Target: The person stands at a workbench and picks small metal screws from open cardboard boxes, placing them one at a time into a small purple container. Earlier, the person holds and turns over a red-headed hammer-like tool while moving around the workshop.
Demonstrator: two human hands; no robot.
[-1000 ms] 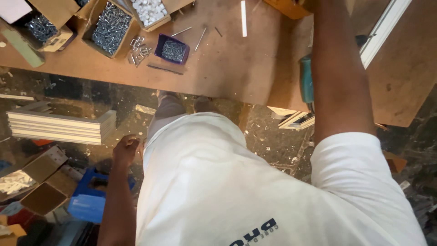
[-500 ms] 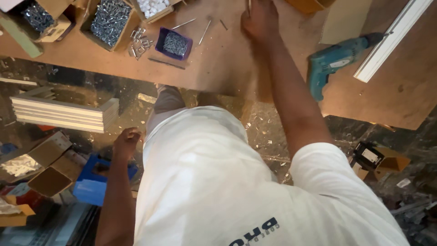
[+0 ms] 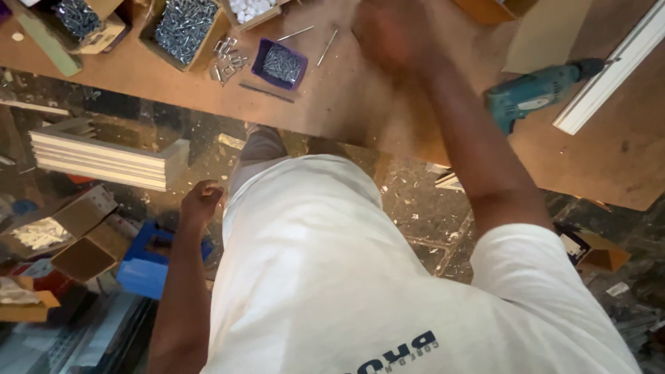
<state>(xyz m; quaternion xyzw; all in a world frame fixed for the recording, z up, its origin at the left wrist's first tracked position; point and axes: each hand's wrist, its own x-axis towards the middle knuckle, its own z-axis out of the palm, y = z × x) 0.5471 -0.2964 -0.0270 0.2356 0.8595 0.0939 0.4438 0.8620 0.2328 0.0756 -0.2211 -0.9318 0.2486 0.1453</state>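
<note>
Head view, hands: right hand (image 3: 388,31) stretched out over the tabletop (image 3: 346,104), motion-blurred, fingers not readable, so cannot tell whether spread or closed on anything; left hand (image 3: 201,203) hanging low beside the hip, loosely curled, holding nothing visible.
Head view, right hand's surroundings: just beside two loose long nails (image 3: 325,47) lying on the brown board; purple tray of small screws (image 3: 279,64) a little to its left; thin dark strip (image 3: 265,91) lying below that tray.
Head view, fasteners at the far edge: open cardboard box of silver screws (image 3: 183,26) left of the purple tray; small heap of metal brackets (image 3: 227,61) between them; second box of darker screws (image 3: 80,17) at the top left corner; box of white pieces (image 3: 251,8) at the top edge.
Head view, tool: teal power drill (image 3: 537,93) lying on its side on the tabletop, right of the outstretched forearm, well apart from the hand; white moulding strip (image 3: 613,73) slanting just beyond it.
Head view, left hand's surroundings: above a blue plastic crate (image 3: 149,266) on the floor; stack of white trim lengths (image 3: 104,156) up and to its left; open cardboard boxes (image 3: 69,232) farther left.
Head view, floor: dark, speckled with debris (image 3: 422,215) under the tabletop edge.
Head view, body: white T-shirt (image 3: 332,277) filling the lower middle.
</note>
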